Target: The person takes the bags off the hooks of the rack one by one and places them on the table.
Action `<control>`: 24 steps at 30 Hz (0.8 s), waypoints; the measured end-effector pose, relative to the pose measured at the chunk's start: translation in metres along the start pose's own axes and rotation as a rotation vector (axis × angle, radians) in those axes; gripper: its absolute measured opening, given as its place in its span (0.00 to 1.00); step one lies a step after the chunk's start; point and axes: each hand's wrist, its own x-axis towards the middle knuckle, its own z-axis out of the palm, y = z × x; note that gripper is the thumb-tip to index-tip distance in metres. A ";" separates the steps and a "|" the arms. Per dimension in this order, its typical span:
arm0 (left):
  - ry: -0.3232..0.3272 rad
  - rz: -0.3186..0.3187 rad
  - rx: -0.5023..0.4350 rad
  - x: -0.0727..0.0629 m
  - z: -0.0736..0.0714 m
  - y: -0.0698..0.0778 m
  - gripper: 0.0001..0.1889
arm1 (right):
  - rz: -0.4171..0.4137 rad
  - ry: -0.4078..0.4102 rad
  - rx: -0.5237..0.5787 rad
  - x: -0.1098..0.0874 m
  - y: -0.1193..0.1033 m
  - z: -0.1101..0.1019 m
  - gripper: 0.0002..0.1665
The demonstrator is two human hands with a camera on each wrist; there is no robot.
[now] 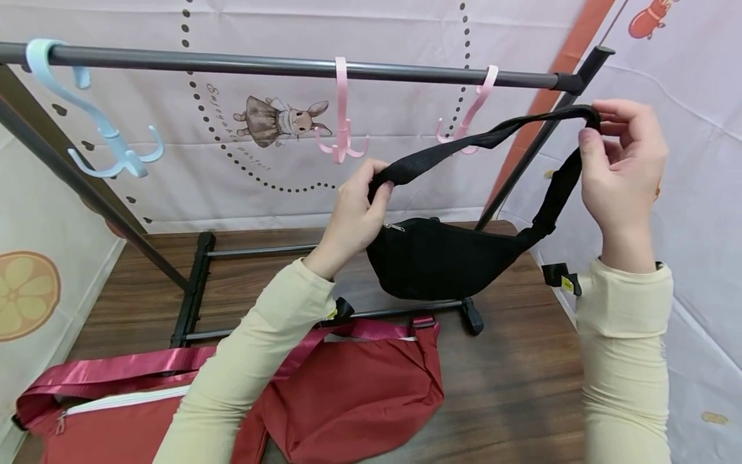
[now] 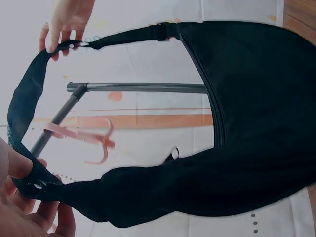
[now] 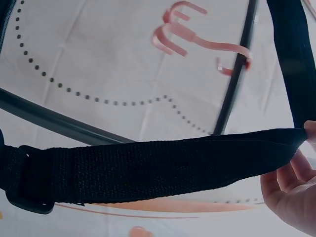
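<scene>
A black sling bag [image 1: 446, 261] hangs in the air in front of the rack, its strap [image 1: 493, 136] stretched between my two hands. My left hand [image 1: 356, 206] pinches the strap near the bag's zipped end, thumb on the near side. At the other bend of the strap, my right hand [image 1: 628, 161] grips it between thumb and fingers. A strap buckle [image 3: 32, 180] shows close up in the right wrist view. Behind the strap, a pink hook [image 1: 472, 109] hangs on the rail, and a second pink hook [image 1: 342, 122] hangs left of it.
The dark metal rail [image 1: 232, 61] crosses the top of the head view, with a blue hook [image 1: 110, 122] at its left. Red bags [image 1: 359, 393] with shiny straps lie on the wooden table [image 1: 510, 367]. A printed cloth [image 1: 394, 32] covers the wall behind.
</scene>
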 end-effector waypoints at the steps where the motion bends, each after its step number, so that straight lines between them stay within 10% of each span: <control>1: -0.008 -0.005 -0.003 -0.001 -0.001 -0.001 0.07 | -0.005 0.008 0.011 0.000 -0.003 -0.002 0.16; 14: -0.305 -0.085 -0.018 -0.022 -0.031 -0.016 0.15 | -0.063 0.067 0.113 -0.003 -0.028 -0.012 0.12; 24: -0.425 -0.362 0.145 -0.044 -0.040 -0.042 0.10 | -0.086 0.102 0.192 -0.003 -0.037 -0.013 0.09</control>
